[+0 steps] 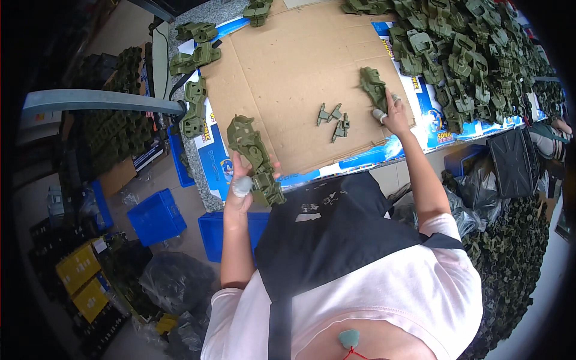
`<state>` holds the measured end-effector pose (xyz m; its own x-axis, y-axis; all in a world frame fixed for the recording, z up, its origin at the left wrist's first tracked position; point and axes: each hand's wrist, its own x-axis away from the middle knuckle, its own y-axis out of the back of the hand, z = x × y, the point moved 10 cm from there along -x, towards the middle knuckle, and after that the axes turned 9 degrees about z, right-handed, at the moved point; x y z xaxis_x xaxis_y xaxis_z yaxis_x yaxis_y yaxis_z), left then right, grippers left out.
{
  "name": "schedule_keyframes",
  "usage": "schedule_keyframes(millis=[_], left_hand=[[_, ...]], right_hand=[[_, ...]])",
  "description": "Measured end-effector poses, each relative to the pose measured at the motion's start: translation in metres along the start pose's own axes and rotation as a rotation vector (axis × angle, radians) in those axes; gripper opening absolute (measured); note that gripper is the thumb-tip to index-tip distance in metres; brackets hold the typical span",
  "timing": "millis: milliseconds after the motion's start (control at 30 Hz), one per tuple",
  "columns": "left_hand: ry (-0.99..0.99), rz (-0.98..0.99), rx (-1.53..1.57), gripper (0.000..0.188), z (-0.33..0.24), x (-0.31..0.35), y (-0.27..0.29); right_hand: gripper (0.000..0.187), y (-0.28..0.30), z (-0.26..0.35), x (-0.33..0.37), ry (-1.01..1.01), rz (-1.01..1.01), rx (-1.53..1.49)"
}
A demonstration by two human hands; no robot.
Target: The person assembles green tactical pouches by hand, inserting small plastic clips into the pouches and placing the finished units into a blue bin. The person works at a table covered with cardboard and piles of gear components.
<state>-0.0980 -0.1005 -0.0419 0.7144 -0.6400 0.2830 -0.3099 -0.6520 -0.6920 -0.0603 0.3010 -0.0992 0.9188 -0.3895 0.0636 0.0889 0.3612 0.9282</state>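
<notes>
My left hand (pixel 241 183) is closed around a long olive-green molded plastic part (pixel 252 147), at the cardboard's near left edge. White wrapping covers its thumb. On the right, my right hand (pixel 396 117) grips the near end of a shorter olive-green molded plastic part (pixel 373 87) between thumb and fingers; that part lies on or just over the cardboard. White coverings show on these fingertips too. Between the hands, several small green T-shaped plastic pieces (pixel 335 120) lie on the cardboard sheet (pixel 288 66).
A large heap of green molded parts (pixel 462 54) covers the table's right side. Several more parts (pixel 195 108) line the left edge, near a grey metal bar (pixel 108 99). Blue bins (pixel 157 217), a dark plastic bag (pixel 177 279) and more green parts (pixel 504 258) are below.
</notes>
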Motion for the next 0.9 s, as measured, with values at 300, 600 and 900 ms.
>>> schedule_keyframes(millis=[300, 600, 900], left_hand=[[0.12, -0.026, -0.146, 0.055, 0.023, -0.013, -0.005], [0.198, 0.041, -0.299, 0.058, 0.03, -0.019, -0.023], [0.359, 0.133, -0.528, 0.049, 0.034, -0.02, -0.048]], right_hand=[[0.02, -0.058, 0.16, 0.055, 0.916, 0.312, 0.291], [0.03, 0.062, 0.25, 0.08, 0.777, 0.225, -0.353], [0.038, 0.051, 0.247, 0.09, 0.703, 0.456, -0.242]])
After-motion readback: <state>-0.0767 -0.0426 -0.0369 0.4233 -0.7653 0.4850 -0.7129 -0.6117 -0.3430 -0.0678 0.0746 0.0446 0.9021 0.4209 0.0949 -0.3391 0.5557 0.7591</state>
